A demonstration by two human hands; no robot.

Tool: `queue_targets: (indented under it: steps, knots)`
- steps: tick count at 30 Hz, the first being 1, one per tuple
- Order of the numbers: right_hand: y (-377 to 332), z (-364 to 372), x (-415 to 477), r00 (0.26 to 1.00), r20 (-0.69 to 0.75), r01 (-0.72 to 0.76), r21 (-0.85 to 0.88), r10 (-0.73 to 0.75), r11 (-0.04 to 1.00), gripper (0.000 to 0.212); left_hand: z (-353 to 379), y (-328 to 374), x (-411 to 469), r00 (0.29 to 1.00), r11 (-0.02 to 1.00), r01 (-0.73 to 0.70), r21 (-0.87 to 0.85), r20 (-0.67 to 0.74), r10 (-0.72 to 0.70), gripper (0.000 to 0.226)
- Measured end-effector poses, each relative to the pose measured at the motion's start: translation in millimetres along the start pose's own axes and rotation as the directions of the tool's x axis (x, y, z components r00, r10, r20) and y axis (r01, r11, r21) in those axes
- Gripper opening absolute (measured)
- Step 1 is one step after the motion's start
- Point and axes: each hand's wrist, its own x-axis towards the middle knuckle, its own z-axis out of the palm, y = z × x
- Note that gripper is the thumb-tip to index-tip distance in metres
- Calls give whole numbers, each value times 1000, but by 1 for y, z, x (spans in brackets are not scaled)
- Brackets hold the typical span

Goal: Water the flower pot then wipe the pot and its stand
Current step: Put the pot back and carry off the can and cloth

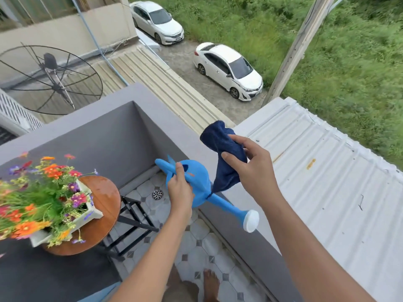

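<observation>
Two hands busy above the balcony corner. Left hand (180, 188) grips the can (196, 184) by its handle, spout pointing right over the wall (122, 125). Right hand (250, 166) pinches the cloth (222, 147), which hangs loose, its tip touching the can. Pot (72, 205) sits on the stand (102, 212) at left, apart from both hands; stand top looks wet. Risks: cloth slips over the ledge; tilted can dribbles onto the tiles (196, 247) by bare feet.

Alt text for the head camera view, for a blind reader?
On a balcony, the left hand grips a blue watering can while the right hand holds a dark blue cloth. A flower pot stands on a round wooden stand at left.
</observation>
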Motion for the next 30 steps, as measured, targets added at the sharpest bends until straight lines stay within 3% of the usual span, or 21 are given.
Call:
queue_targets:
  steps: [6, 11, 18, 22, 30]
  knots:
    - [30, 76, -3, 981, 188, -51, -31, 56, 998, 36, -67, -35, 53, 997, 980, 59, 189, -62, -48, 50]
    - [118, 148, -4, 933, 279, -211, -88, 227, 974, 39, -120, -115, 138, 985, 920, 143, 365, -147, -94, 48]
    - [352, 239, -18, 819, 198, -510, -181, 539, 841, 42, -167, -292, 290, 985, 746, 167, 644, -70, -160, 51]
    - [470, 269, -30, 747, 183, -605, -214, 640, 767, 46, -182, -390, 365, 965, 629, 191, 754, -27, -261, 61]
    - [598, 302, -22, 694, 143, -677, -205, 706, 707, 54, -181, -509, 449, 919, 513, 273, 814, -64, -388, 59]
